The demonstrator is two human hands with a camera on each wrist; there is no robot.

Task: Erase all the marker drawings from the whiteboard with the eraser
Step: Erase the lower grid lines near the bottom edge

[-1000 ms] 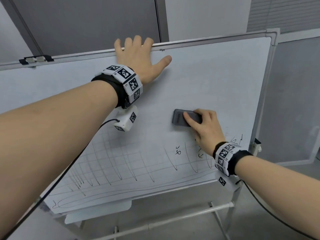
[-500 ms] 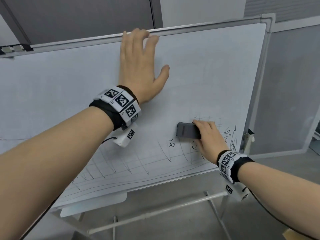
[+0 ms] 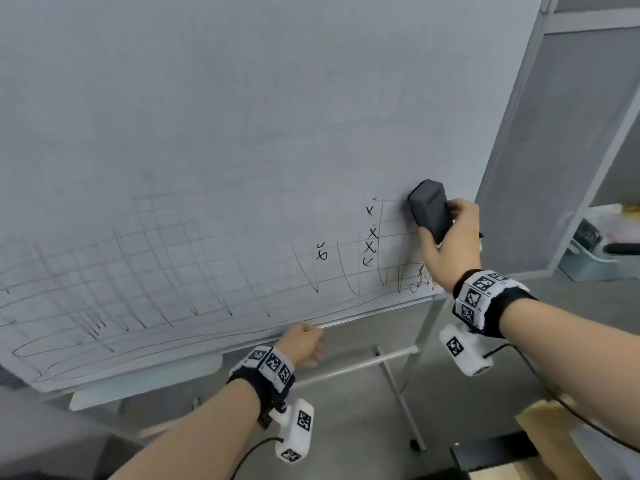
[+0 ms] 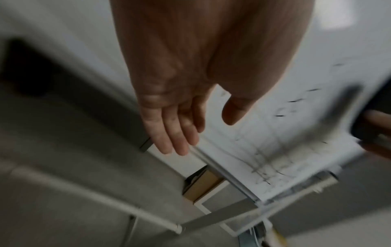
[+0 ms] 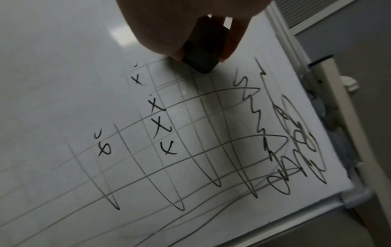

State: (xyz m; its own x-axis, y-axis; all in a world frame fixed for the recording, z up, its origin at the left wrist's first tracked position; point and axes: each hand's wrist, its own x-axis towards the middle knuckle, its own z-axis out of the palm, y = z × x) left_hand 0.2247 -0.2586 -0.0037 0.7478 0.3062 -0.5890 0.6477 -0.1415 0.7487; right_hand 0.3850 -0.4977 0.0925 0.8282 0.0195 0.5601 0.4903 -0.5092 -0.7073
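The whiteboard (image 3: 242,116) fills the head view, its upper part wiped, with faint grid lines, loops and black X marks (image 3: 370,244) across the lower part. My right hand (image 3: 450,244) grips the dark grey eraser (image 3: 429,213) and holds it upright against the board near its right edge, above a scribble (image 3: 420,278). In the right wrist view the eraser (image 5: 203,50) sits at the grid's top, above the X marks (image 5: 160,128). My left hand (image 3: 304,344) is at the board's bottom frame; its fingers (image 4: 180,130) lie straight and hold nothing.
A white crossbar (image 3: 356,365) and legs of the stand run under the board, with a pen tray (image 3: 145,379) at lower left. A cardboard box (image 3: 554,434) lies on the floor at the right. A pale bin (image 3: 595,258) stands beyond a grey partition.
My left hand has dropped from the board's top edge to its bottom frame. My right hand has carried the eraser up and right and turned it upright. The head view has moved closer.
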